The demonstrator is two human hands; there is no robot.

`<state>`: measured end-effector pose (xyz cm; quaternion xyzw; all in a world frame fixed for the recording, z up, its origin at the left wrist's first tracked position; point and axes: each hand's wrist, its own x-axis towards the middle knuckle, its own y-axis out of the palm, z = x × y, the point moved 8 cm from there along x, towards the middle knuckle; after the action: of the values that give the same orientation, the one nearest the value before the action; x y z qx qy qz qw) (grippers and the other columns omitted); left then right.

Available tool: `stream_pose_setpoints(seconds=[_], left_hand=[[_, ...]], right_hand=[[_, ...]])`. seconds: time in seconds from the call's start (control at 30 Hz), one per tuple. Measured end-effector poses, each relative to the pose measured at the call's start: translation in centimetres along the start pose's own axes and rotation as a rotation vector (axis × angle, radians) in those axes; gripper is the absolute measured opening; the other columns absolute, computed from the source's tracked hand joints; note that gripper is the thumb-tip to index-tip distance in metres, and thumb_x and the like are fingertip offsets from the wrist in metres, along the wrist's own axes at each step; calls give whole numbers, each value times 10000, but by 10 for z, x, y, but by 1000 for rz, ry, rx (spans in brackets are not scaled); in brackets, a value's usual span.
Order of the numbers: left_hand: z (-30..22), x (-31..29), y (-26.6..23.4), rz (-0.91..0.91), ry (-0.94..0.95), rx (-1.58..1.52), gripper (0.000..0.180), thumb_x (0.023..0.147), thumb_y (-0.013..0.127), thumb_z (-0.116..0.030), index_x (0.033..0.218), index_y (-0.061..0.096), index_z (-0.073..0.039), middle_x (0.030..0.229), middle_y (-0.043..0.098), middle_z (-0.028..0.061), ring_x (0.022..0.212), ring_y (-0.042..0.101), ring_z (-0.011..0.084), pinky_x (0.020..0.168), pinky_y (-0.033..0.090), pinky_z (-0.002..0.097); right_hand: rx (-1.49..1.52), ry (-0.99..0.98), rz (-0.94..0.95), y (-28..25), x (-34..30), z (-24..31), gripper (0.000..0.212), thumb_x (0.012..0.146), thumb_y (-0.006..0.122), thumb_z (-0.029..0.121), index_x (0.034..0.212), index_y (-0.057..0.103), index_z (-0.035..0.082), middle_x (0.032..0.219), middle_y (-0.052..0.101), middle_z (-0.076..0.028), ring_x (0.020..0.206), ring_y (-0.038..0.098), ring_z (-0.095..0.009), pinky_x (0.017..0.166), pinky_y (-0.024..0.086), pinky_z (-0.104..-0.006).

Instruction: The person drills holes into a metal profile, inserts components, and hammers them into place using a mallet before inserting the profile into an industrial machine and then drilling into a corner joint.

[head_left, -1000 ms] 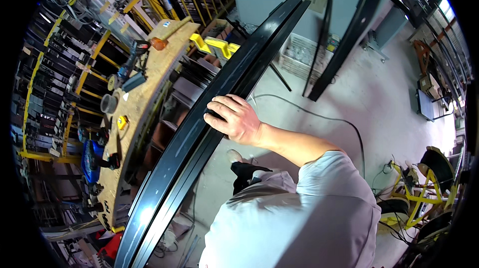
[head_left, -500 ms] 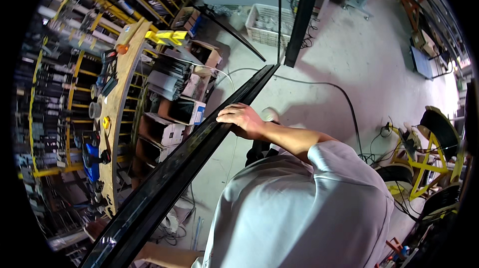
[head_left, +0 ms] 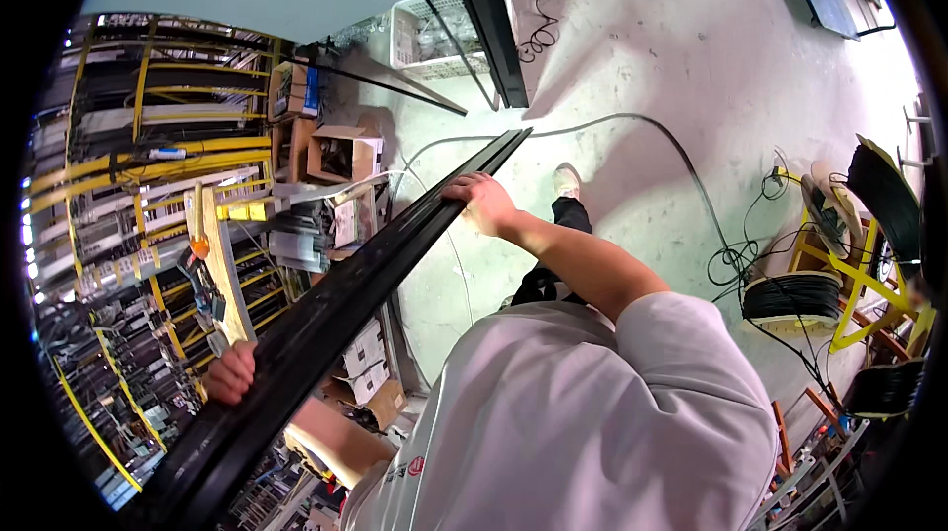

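A long black profile bar (head_left: 341, 309) runs diagonally across my front, from the lower left up toward the middle. My right hand (head_left: 481, 201) lies over it near its far end, the fingers curled across the top. Farther down the bar, my left hand (head_left: 229, 373) reaches underneath and wraps its fingertips around the outer edge. The bar hides the left palm and thumb. Its near end runs into the dark rim of the view.
Ahead stands another black profile (head_left: 484, 17), beside a white crate (head_left: 405, 32). Racks (head_left: 148, 151) and a wooden workbench (head_left: 229, 284) line the left. A dark cable (head_left: 681, 170) crosses the floor toward cable reels (head_left: 793, 299) at right.
The view has turned and shifted, and the workbench now sits lower and smaller at left. Both hands keep hold of the bar; the left fingers show more plainly. A shoe has come into fuller view.
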<state>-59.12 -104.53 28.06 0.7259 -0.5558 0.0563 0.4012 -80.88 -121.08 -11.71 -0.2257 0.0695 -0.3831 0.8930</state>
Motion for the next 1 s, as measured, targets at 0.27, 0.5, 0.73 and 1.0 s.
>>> stream_pose_setpoints(seconds=[0.27, 0.5, 0.73, 1.0], left_hand=[[151, 96, 26, 54, -100, 259, 294, 914, 654, -152, 728, 426, -155, 714, 368, -18, 687, 392, 133, 721, 346, 306], [235, 149, 29, 85, -191, 338, 284, 893, 724, -190, 768, 476, -128, 745, 401, -4, 732, 380, 154, 754, 338, 335], [290, 223, 48, 190, -290, 282, 348, 917, 709, -402, 872, 576, -84, 782, 480, 42, 749, 446, 209, 739, 387, 356], [397, 357, 34, -107, -255, 85, 436, 812, 900, -262, 1091, 730, 27, 1014, 750, 56, 868, 697, 182, 788, 567, 328]], right_hand=[[39, 257, -157, -74, 67, -104, 397, 776, 684, 65, 1157, 754, 154, 1188, 733, -104, 1168, 636, -358, 1046, 490, -445], [92, 288, -198, -111, 103, -161, 352, 833, 699, 113, 1180, 754, 136, 1197, 725, -124, 1128, 664, -370, 976, 548, -422], [40, 448, -124, -125, 154, -180, 353, 844, 750, 239, 1171, 772, 109, 1108, 760, -188, 1063, 704, -407, 915, 570, -472], [-5, -49, -419, -341, 238, 23, 762, 784, 922, 280, 1395, 573, -15, 1291, 682, -223, 1191, 676, -350, 1030, 539, -410]])
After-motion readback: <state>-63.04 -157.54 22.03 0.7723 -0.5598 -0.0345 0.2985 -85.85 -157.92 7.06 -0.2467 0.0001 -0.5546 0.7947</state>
